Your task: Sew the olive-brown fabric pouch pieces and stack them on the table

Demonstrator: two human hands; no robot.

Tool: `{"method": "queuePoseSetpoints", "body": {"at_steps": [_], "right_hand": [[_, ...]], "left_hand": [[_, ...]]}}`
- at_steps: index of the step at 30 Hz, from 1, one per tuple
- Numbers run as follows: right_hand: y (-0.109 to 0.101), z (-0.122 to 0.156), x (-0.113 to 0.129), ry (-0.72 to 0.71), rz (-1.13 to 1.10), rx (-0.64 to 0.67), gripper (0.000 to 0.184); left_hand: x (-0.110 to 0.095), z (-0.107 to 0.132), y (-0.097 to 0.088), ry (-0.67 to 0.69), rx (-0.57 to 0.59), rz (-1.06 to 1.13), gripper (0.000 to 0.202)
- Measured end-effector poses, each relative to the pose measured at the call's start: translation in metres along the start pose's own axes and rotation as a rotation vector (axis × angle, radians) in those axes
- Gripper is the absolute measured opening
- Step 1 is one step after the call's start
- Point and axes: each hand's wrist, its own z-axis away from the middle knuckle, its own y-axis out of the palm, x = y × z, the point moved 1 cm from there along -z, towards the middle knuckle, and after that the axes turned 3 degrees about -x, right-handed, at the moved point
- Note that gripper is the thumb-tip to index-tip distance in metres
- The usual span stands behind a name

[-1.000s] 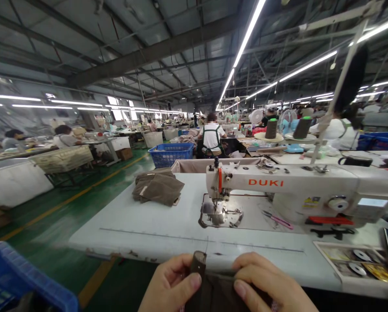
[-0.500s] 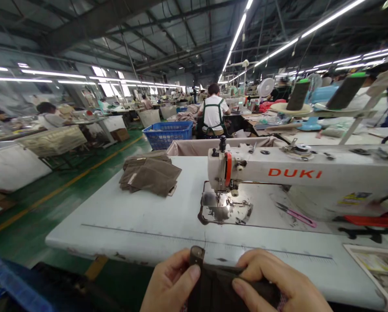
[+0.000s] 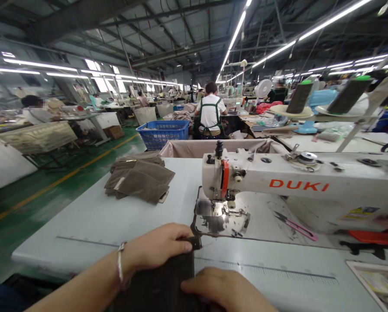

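Note:
A dark brown fabric piece [image 3: 158, 281] lies at the front of the sewing table, held by both hands. My left hand [image 3: 158, 247] grips its upper end, thumb on top, close to the needle area. Lower down, my right hand [image 3: 220, 286] pinches the right edge; part of that hand's grip is hidden. Just beyond the fabric stands a white sewing machine [image 3: 298, 173] lettered DUKI, with its metal needle plate [image 3: 218, 221] short of touching the cloth. Pink-handled thread snips [image 3: 298, 227] rest on the bed to the right.
A stack of brown fabric pieces [image 3: 140, 180] lies on the white table [image 3: 83, 216] at the left. Behind the machine are a cloth-lined bin [image 3: 184, 148] and a blue basket [image 3: 164, 134]. A co-worker [image 3: 211, 110] sits further back. Thread cones [image 3: 299, 96] stand at the right.
Both hands have moved forward onto the table with the fabric, and the piece now lies flatter and nearer the needle plate. My left forearm has come into view.

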Motion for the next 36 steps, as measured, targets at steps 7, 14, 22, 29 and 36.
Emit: {"method": "queuePoseSetpoints", "body": {"at_steps": [7,14,22,29,36], "right_hand": [[-0.032,-0.051,-0.055,0.003,0.71,-0.1,0.02],[-0.063,-0.044,-0.085,-0.055,0.751,-0.067,0.025],[-0.045,-0.028,-0.093,-0.159,0.715,-0.293,0.029],[-0.038,-0.033,-0.088,-0.188,0.747,-0.261,0.024],[-0.042,-0.029,-0.084,-0.204,0.696,-0.332,0.027]], "left_hand": [[0.022,-0.108,0.003,0.029,-0.402,-0.395,0.013],[0.014,-0.132,0.014,0.131,-0.507,-0.528,0.013],[0.022,-0.092,0.035,0.393,-0.382,-0.644,0.033],[0.025,-0.095,0.021,0.47,-0.343,-0.561,0.027],[0.034,-0.096,0.04,0.494,-0.346,-0.714,0.021]]}}
